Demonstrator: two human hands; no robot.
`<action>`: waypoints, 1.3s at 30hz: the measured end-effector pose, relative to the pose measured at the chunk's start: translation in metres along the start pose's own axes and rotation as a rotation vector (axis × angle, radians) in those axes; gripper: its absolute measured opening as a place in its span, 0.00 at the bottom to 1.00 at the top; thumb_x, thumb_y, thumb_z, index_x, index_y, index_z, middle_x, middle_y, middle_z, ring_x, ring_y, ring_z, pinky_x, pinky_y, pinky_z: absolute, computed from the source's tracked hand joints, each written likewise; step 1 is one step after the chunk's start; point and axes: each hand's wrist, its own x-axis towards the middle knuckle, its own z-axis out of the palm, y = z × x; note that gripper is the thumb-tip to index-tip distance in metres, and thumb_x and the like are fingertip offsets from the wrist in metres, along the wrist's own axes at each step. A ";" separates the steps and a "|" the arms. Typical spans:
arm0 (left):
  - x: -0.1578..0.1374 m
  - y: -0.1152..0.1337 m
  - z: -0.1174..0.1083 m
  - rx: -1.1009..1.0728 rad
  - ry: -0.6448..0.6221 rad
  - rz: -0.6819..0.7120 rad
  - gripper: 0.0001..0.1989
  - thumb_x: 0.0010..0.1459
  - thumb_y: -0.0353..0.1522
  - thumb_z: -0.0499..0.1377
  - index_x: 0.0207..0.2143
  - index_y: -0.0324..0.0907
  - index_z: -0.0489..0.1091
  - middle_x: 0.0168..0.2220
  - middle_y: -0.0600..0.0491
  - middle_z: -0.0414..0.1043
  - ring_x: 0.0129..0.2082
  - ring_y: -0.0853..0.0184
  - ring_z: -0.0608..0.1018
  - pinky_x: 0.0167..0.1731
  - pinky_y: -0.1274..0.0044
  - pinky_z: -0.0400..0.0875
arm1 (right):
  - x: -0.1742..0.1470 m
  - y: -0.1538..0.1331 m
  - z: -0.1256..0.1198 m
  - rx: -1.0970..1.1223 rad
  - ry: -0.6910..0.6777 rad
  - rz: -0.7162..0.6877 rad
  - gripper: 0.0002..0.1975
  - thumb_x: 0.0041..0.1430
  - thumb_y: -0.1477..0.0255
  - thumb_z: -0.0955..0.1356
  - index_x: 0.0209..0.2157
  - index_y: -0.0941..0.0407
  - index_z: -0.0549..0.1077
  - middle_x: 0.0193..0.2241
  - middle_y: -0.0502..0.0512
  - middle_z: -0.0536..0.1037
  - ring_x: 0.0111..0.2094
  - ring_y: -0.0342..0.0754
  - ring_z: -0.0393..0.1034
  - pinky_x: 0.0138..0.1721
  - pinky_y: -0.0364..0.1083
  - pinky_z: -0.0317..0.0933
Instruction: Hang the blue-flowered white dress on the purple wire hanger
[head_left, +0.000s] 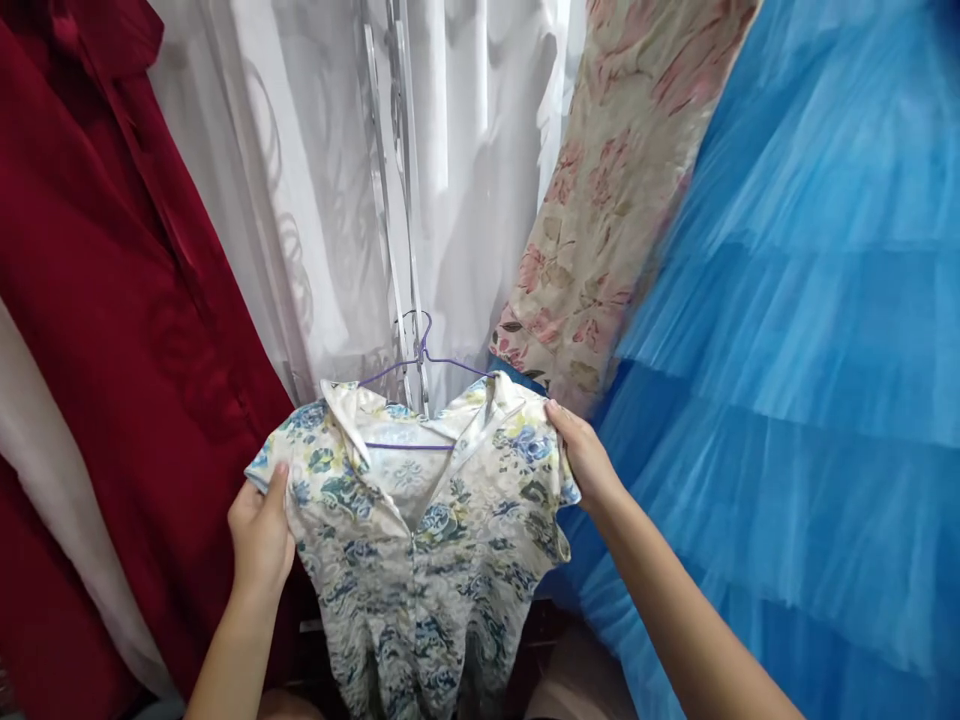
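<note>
Blue tiered tulle dress [810,330], biggest, fills right side. White curtain [480,130] behind, centre. Dark red garment [112,260] hangs on left, bow-like tie near top. Floral garment [360,580], off-white with blue, green and yellow flowers, sits low centre between both hands, collar up, V-neck front facing camera; lower end cut off by frame. Cream garment [592,230] with pink flowers hangs slantwise between curtain and blue dress. Pale upright rods [409,200] in front of curtain. Left hand [259,530] pinches floral garment at sleeve edge, thumb in front. Right hand [581,455] pinches opposite shoulder, thumb on top; other fingers mostly hidden. Thin purple hanger [457,362] inside floral garment, hook above collar, bar showing across neckline.
</note>
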 end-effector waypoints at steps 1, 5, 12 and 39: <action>-0.003 -0.007 -0.007 0.028 0.035 0.015 0.20 0.53 0.34 0.67 0.48 0.40 0.74 0.49 0.46 0.76 0.48 0.59 0.78 0.54 0.63 0.70 | -0.006 0.005 -0.004 -0.066 0.023 -0.049 0.22 0.53 0.52 0.70 0.40 0.55 0.75 0.32 0.56 0.79 0.34 0.55 0.74 0.32 0.49 0.67; -0.015 -0.029 -0.021 0.136 0.169 0.086 0.22 0.52 0.40 0.67 0.49 0.41 0.74 0.49 0.48 0.76 0.47 0.60 0.78 0.55 0.62 0.68 | -0.044 0.039 -0.005 -0.377 0.477 -0.501 0.24 0.55 0.58 0.70 0.50 0.55 0.69 0.46 0.59 0.73 0.46 0.54 0.67 0.45 0.50 0.62; -0.026 -0.033 -0.019 0.204 0.174 0.127 0.24 0.52 0.42 0.66 0.49 0.40 0.74 0.46 0.47 0.76 0.45 0.58 0.78 0.52 0.62 0.70 | -0.099 0.129 0.063 -0.589 -0.379 -0.014 0.13 0.61 0.61 0.66 0.30 0.56 0.72 0.21 0.51 0.72 0.24 0.47 0.66 0.29 0.44 0.58; -0.082 -0.035 -0.021 0.153 0.257 0.361 0.22 0.52 0.31 0.66 0.50 0.43 0.68 0.51 0.49 0.68 0.52 0.63 0.71 0.58 0.66 0.61 | -0.088 0.173 0.082 -0.263 -0.298 0.192 0.13 0.56 0.63 0.68 0.24 0.55 0.66 0.13 0.47 0.69 0.14 0.41 0.57 0.21 0.41 0.51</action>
